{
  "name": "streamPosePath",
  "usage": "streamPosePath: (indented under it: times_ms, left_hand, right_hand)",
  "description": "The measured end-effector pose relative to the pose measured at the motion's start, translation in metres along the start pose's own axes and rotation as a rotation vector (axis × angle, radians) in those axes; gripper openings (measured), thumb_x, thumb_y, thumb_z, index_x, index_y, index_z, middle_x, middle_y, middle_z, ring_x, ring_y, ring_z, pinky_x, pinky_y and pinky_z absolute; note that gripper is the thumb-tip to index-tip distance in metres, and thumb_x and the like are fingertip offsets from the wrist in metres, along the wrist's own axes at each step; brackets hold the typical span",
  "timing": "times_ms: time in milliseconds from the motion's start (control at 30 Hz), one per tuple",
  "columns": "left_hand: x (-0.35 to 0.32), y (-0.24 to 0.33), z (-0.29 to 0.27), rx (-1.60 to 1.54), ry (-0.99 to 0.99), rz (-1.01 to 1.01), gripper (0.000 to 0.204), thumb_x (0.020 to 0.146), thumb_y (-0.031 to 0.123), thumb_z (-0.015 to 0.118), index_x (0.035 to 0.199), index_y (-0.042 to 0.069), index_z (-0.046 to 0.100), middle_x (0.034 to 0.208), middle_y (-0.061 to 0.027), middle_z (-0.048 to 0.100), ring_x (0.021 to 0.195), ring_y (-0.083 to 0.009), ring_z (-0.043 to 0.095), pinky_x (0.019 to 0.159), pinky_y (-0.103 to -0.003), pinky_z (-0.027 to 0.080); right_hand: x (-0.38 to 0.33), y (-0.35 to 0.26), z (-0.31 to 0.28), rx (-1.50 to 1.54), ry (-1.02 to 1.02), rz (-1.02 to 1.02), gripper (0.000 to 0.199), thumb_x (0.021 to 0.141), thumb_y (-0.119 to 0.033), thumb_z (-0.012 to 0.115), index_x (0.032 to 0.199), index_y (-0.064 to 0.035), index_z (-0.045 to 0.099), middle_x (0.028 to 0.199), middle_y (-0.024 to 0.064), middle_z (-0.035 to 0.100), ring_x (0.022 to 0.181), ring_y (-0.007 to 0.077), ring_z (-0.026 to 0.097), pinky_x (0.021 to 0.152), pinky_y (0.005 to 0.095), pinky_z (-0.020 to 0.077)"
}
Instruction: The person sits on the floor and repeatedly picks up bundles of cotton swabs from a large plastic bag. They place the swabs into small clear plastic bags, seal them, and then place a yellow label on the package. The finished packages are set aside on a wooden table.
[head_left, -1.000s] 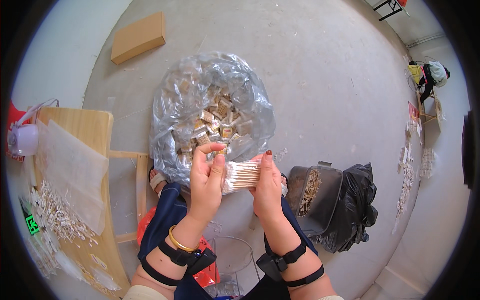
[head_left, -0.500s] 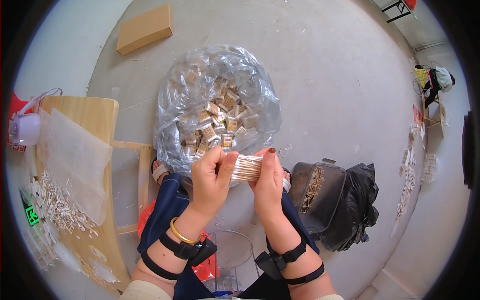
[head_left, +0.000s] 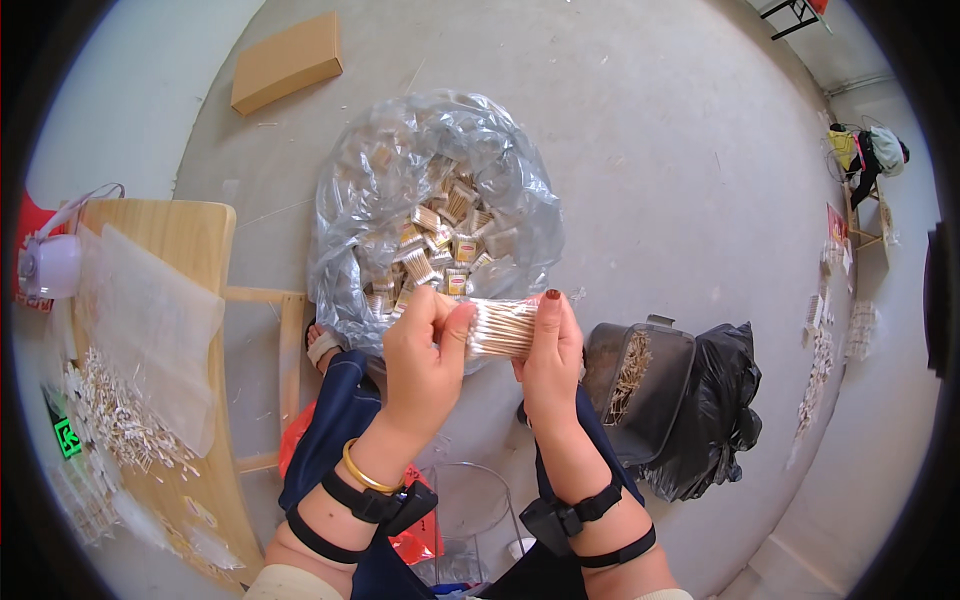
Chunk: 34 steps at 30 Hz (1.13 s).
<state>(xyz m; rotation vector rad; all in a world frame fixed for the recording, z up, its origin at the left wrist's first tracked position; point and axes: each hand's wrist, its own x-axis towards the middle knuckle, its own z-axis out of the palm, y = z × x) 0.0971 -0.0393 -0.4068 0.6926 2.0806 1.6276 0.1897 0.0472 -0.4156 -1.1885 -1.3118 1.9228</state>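
A bundle of cotton swabs (head_left: 505, 328), in what looks like a clear bag, is held level between my two hands. My left hand (head_left: 425, 345) is closed at its left end, with the thumb against the white tips. At the other end, my right hand (head_left: 552, 350) pinches the bundle, thumb on top and fingers behind. Just beyond my hands sits a large clear plastic bag (head_left: 345, 215), open at the top. Many small packs of swabs (head_left: 438, 235) lie inside it. My hands cover part of its near edge.
At left, a wooden table (head_left: 215, 350) carries loose swabs (head_left: 130, 410) and plastic sheets (head_left: 160, 310). A dark bin (head_left: 660, 390) with swabs and a black bag (head_left: 725, 410) stand at right. A cardboard box (head_left: 285, 62) lies far left. Another person (head_left: 880, 155) is at far right.
My right hand has shifted slightly right and up, and more of the swab bundle shows between my hands. Both hands keep their hold. The bag of packs looks unchanged.
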Motion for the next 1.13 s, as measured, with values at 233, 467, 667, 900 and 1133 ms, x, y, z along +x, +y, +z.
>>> streamPosePath:
  times_ms: [233, 467, 667, 900, 1133]
  left_hand:
    - [-0.001, -0.005, -0.005, 0.250, 0.005, 0.315, 0.029, 0.093, 0.014, 0.060, 0.073, 0.004, 0.042, 0.063, -0.0039, 0.046, 0.055, -0.0129, 0.045, 0.050, -0.032, 0.037]
    - [0.003, -0.009, -0.010, -0.361, -0.040, -0.130, 0.021, 0.098, 0.023, 0.053, 0.101, 0.004, 0.044, 0.071, -0.0004, 0.054, 0.061, -0.0053, 0.046, 0.054, -0.023, 0.039]
    - [0.003, -0.002, -0.013, -0.396, -0.200, -0.329, 0.020, 0.091, 0.023, 0.066, 0.089, 0.003, 0.062, 0.078, 0.0001, 0.063, 0.065, -0.0027, 0.053, 0.054, -0.019, 0.042]
    - [0.005, -0.002, -0.005, -0.440, -0.187, -0.360, 0.017, 0.091, 0.020, 0.066, 0.085, 0.004, 0.063, 0.073, 0.0002, 0.064, 0.063, -0.0040, 0.059, 0.053, -0.019, 0.043]
    - [-0.004, -0.004, -0.023, -0.420, -0.174, -0.259, 0.013, 0.092, 0.018, 0.064, 0.087, 0.006, 0.062, 0.077, -0.0013, 0.064, 0.065, -0.0073, 0.058, 0.056, -0.022, 0.045]
  right_hand:
    - [0.005, 0.010, -0.009, -0.076, 0.044, -0.088, 0.034, 0.103, -0.033, 0.040, 0.081, -0.0079, 0.048, 0.063, -0.0062, 0.042, 0.052, 0.0009, 0.037, 0.045, 0.0198, 0.0298]
    - [0.009, -0.002, -0.011, 0.017, 0.062, -0.071, 0.037, 0.103, -0.037, 0.040, 0.081, -0.0084, 0.050, 0.062, -0.0054, 0.047, 0.049, 0.0006, 0.039, 0.041, 0.0192, 0.0293]
    - [0.010, -0.003, -0.010, -0.025, 0.078, -0.133, 0.035, 0.103, -0.033, 0.039, 0.081, -0.0084, 0.048, 0.061, -0.0064, 0.043, 0.050, -0.0001, 0.037, 0.042, 0.0194, 0.0282]
    - [0.014, -0.008, -0.029, -0.058, 0.093, -0.171, 0.034, 0.103, -0.032, 0.039, 0.081, -0.0079, 0.049, 0.064, -0.0064, 0.045, 0.053, 0.0004, 0.039, 0.045, 0.0189, 0.0296]
    - [0.012, 0.000, -0.032, 0.043, 0.074, -0.111, 0.026, 0.101, -0.026, 0.045, 0.083, -0.0092, 0.054, 0.071, 0.0007, 0.057, 0.063, 0.0085, 0.057, 0.058, 0.0243, 0.0479]
